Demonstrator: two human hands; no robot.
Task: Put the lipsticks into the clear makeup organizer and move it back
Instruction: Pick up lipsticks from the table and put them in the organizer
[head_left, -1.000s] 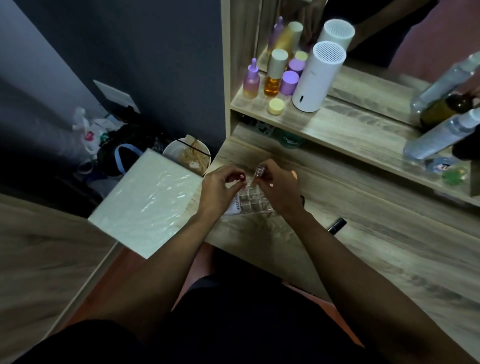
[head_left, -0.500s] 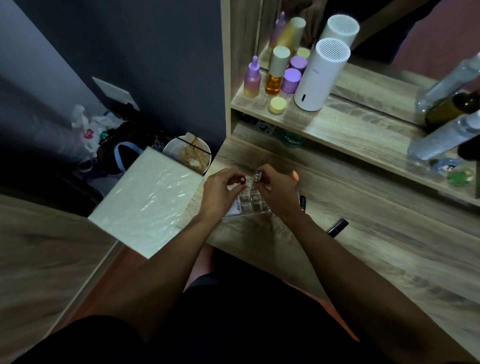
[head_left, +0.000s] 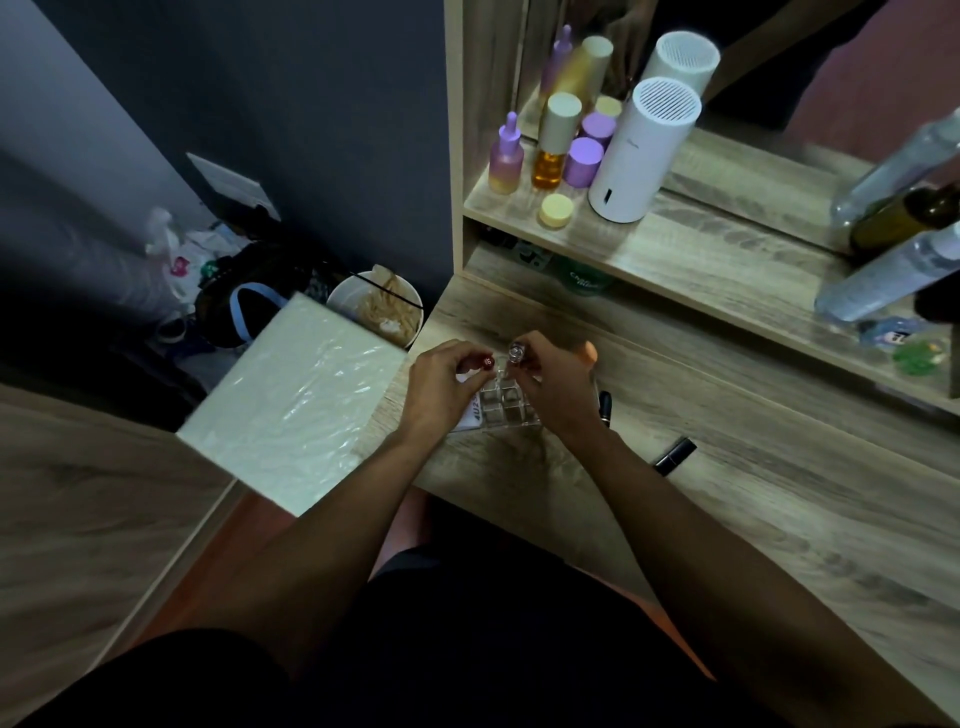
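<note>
Partial lettering, something like "U2", shows on the white card (head_left: 470, 413) under the clear organizer (head_left: 506, 402), frame centre; the green pack's (head_left: 584, 280) print is too blurred to read.

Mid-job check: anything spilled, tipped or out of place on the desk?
Nothing spilled or broken. Two black lipstick tubes, one beside the right hand and one further right, lie loose on the wooden desk, outside the clear plastic organizer.

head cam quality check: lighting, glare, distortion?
Head view: dim overall, the hands and clear organizer underexposed; the white box is brightest, with sheen on its wrap; wide-angle bending curves the shelf and the bottles at the right edge.
</note>
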